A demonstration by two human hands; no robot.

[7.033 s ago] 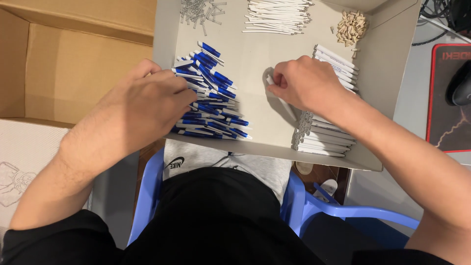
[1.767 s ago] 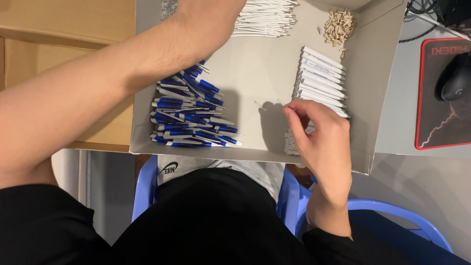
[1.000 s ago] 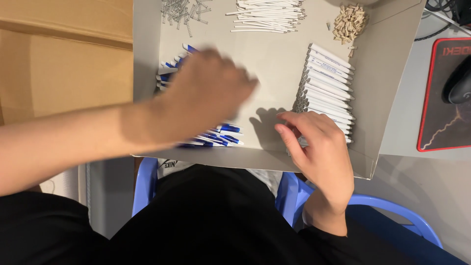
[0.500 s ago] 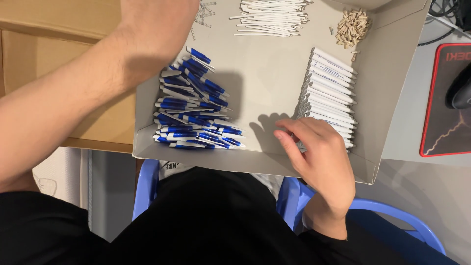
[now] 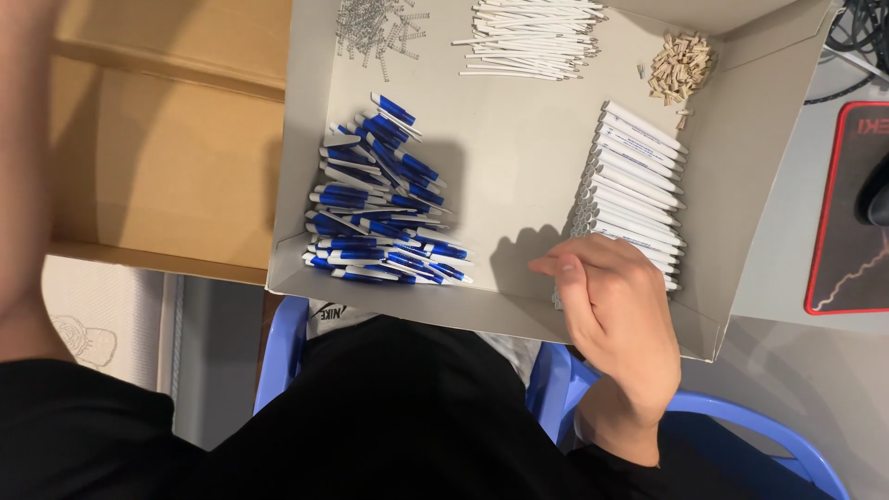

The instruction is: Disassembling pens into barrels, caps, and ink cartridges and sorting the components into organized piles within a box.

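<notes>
Right hand: the right hand rests over the near right part of the grey tray, curled at the near end of the stack of white pen barrels and touching it.
Right grip: fingers bent inward with tips pointing toward the middle of the tray; whether they pinch a barrel or anything else cannot be told, since the palm hides the underside.
Left hand: only a blurred forearm shows along the left edge, well left of the tray; the hand itself is out of view, so its grip cannot be told.
White pen barrels: stacked side by side in a row along the right wall of the tray, running from its far right part to the near right corner.
Blue and white pen parts: a loose heap in the left half of the tray, near its left wall.
Thin white refills: a bundle at the far side of the tray, in the middle.
Metal springs: scattered in the far left corner of the tray.
Small tan pieces: a little pile in the far right corner of the tray.
Cardboard box: open, just left of the tray.
Blue plastic chair: under the person, nearer than the tray.
Red-edged mouse mat: on the bench, right of the tray.
</notes>
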